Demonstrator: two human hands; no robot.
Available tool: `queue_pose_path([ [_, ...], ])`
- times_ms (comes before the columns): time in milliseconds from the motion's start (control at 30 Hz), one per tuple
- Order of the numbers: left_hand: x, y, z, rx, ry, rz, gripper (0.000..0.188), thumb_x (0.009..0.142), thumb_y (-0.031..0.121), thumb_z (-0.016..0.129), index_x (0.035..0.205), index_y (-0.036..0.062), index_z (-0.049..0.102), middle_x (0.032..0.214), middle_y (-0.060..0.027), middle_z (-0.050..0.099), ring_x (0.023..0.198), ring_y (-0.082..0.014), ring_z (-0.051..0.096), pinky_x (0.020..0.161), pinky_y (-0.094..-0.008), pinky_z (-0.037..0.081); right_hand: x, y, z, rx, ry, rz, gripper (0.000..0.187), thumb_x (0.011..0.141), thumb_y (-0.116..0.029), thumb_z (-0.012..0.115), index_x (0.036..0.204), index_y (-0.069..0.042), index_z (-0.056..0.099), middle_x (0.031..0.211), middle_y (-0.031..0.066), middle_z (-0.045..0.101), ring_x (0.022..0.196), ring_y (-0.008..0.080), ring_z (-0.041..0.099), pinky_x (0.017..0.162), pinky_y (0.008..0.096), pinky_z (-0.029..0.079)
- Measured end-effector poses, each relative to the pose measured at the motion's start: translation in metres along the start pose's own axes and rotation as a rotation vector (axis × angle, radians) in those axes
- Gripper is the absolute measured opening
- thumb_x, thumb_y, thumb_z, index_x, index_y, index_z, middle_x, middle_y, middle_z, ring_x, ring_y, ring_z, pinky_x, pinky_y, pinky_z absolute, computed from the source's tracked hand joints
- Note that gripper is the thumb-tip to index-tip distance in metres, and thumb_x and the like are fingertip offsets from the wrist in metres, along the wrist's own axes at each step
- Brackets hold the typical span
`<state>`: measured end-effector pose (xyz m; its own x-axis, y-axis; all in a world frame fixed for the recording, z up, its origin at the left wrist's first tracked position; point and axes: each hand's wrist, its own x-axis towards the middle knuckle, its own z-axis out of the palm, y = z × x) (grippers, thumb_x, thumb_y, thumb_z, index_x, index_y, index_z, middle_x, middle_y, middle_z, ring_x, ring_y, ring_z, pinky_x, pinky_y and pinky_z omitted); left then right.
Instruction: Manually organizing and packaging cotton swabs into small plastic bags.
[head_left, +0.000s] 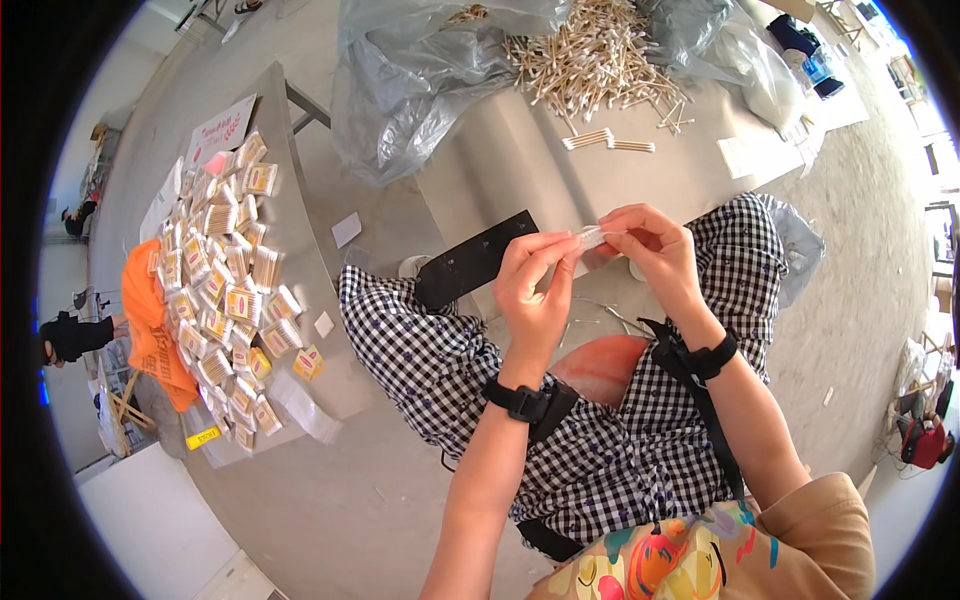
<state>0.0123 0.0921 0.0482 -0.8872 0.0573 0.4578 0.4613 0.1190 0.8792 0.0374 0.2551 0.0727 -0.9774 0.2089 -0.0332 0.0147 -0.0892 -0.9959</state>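
My left hand [535, 290] and my right hand [655, 250] meet in front of me, above my lap in checked trousers [600, 450]. Between the fingertips of both hands is a small clear packet of cotton swabs [592, 238]. Both hands pinch it, one at each end. A loose heap of cotton swabs [595, 55] lies on the grey table [520, 160] beyond my hands. Two small bundles of swabs [608, 141] lie apart from the heap, nearer to me.
Several filled swab packets [225, 280] are piled on a low surface at my left, beside an orange cloth [150, 330]. Crumpled clear plastic bags [420, 80] sit at the table's far side. A black flat piece [475, 260] hangs by the table's near edge.
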Motion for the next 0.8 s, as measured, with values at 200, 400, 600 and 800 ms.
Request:
queue_pose_path([
  [200, -0.005, -0.012, 0.002, -0.196, -0.023, -0.324, 0.005, 0.09, -0.001, 0.071, 0.094, -0.0036, 0.072, 0.099, -0.004, 0.068, 0.085, -0.0082, 0.062, 0.073, -0.0219, 0.051, -0.004, 0.009, -0.009, -0.015, -0.047, 0.189, 0.013, 0.094, -0.004, 0.066, 0.105, 0.004, 0.067, 0.097, 0.0064, 0.071, 0.086, 0.011, 0.068, 0.076, 0.0241, 0.055],
  [400, -0.001, 0.026, -0.017, -0.394, -0.019, -0.471, 0.009, 0.091, 0.001, 0.071, 0.099, -0.0018, 0.071, 0.099, -0.0028, 0.067, 0.088, -0.0078, 0.059, 0.077, -0.0214, 0.047, -0.01, -0.039, -0.001, 0.059, -0.141, 0.177, 0.016, 0.097, -0.005, 0.063, 0.111, 0.003, 0.064, 0.097, 0.0084, 0.071, 0.087, 0.014, 0.07, 0.077, 0.0264, 0.057],
  [600, 0.009, 0.064, -0.036, -0.221, -0.131, -0.287, 0.012, 0.085, -0.001, 0.074, 0.096, -0.0002, 0.07, 0.097, -0.0045, 0.068, 0.089, -0.0125, 0.063, 0.079, -0.0257, 0.051, -0.023, -0.073, 0.021, 0.029, -0.182, 0.109, 0.007, 0.095, -0.001, 0.063, 0.099, 0.003, 0.065, 0.096, 0.0058, 0.068, 0.082, 0.013, 0.068, 0.072, 0.0253, 0.055],
  [800, 0.01, 0.089, -0.035, -0.05, -0.111, 0.007, 0.018, 0.074, -0.002, 0.077, 0.089, 0.0033, 0.07, 0.09, -0.0081, 0.069, 0.084, -0.0219, 0.067, 0.074, -0.0296, 0.053, -0.044, -0.092, 0.028, -0.538, -0.162, -0.316, 0.011, 0.082, 0.011, 0.063, 0.09, 0.005, 0.063, 0.092, 0.0083, 0.062, 0.075, 0.0145, 0.063, 0.064, 0.0251, 0.052],
])
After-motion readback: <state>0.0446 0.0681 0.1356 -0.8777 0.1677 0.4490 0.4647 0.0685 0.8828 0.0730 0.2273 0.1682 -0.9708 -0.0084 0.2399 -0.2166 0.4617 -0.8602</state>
